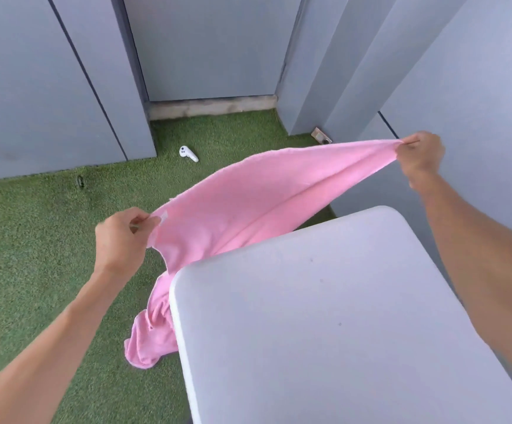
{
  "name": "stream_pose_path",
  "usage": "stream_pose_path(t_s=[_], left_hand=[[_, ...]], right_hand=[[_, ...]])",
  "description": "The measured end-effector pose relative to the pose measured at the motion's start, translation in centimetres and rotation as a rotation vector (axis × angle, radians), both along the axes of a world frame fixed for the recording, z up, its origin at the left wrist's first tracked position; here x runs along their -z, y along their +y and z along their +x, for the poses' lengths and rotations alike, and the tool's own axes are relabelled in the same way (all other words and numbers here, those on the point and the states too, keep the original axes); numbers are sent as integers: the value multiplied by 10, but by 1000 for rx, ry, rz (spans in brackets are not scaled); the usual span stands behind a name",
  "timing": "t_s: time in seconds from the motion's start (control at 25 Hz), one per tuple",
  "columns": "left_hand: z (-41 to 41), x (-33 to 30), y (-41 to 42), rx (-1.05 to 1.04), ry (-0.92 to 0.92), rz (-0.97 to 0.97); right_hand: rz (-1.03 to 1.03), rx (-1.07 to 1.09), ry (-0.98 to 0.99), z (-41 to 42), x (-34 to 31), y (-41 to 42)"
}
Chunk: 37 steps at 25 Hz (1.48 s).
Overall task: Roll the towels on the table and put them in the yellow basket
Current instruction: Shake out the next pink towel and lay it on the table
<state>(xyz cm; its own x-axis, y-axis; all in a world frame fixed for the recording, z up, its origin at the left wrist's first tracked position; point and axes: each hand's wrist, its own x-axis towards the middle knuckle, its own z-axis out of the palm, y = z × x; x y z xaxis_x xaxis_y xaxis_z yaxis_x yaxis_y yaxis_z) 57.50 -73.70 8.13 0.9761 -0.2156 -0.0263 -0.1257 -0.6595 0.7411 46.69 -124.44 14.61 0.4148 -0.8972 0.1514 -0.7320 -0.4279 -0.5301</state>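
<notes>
So we've got both sets of fingers pinching a corner each of the pink towel (242, 203). Left hand (123, 237) nips the near-left corner, fingers (144, 220) curled tight on the cloth by a small white tag. Right hand (421, 154) pinches the far-right corner, held higher up. The towel is stretched in the air between them, off the far-left side of the white bench (340, 316), and its loose end droops down past the bench's left edge toward the green turf floor (34, 255). Farther out, a white controller (188, 154) lies on the turf near the grey wall panels (211, 47).
</notes>
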Motion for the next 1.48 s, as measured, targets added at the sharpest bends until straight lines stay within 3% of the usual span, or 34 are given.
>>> stream_pose_path(t_s=[0.16,0.36,0.52,0.68,0.88,1.12,1.48], left_hand=[[-64,57,6,88,55,14],[-104,77,18,32,-78,-3],[-145,80,29,12,-104,3],[-202,76,36,-41,-67,-59],[-278,80,58,-22,-77,-50],[-413,84,92,-12,-60,-133],[-609,81,135,-7,-20,-110]], right_hand=[[52,-74,128,-79,64,-15],[43,-26,204,-141,120,-35],[39,-6,193,-175,127,-35],[57,50,335,-239,132,-29],[103,112,313,-326,126,1],[135,184,310,-455,113,49],[194,250,255,-659,107,99]])
